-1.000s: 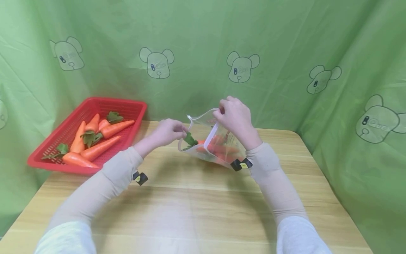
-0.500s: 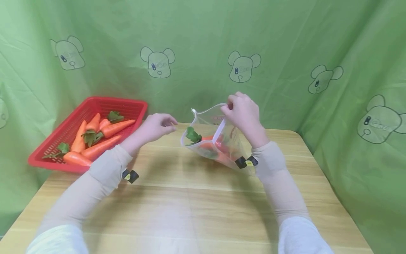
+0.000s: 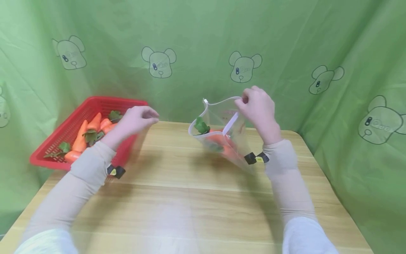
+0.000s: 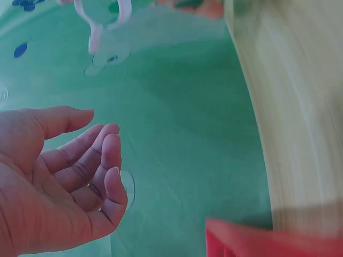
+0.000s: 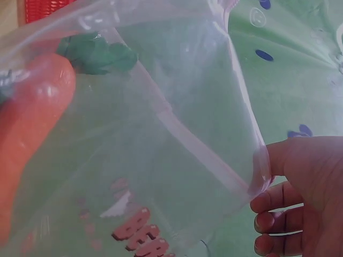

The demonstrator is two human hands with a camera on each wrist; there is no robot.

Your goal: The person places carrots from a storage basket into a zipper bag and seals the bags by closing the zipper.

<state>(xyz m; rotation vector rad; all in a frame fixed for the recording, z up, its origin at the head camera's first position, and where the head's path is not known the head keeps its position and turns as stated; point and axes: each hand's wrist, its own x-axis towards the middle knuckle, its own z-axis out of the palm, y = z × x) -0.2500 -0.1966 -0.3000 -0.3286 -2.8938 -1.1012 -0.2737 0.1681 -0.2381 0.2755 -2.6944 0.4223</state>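
Note:
My right hand (image 3: 258, 106) pinches the upper right corner of a clear zip bag (image 5: 177, 160), whose mouth gapes toward the left. Inside the bag lie orange carrots, and the green leaves of one carrot (image 3: 201, 126) show at the mouth. In the right wrist view a carrot (image 5: 37, 118) is seen through the plastic. My left hand (image 3: 134, 120) hovers above the right side of the red basket (image 3: 42, 160), holding nothing. Its fingers are loosely bent, with a gap to the thumb, in the left wrist view. Several carrots (image 3: 80, 137) with leaves lie in the basket, partly hidden by my left arm.
A wooden table (image 3: 187, 197) carries the basket at the left and the bag at the middle right. Behind it and along both sides hangs a green curtain (image 3: 196, 28) with bear-head drawings.
My left hand has come away from the carrot leaves at the bag's mouth and moved left to the basket. My right hand has shifted the bag right and slightly up.

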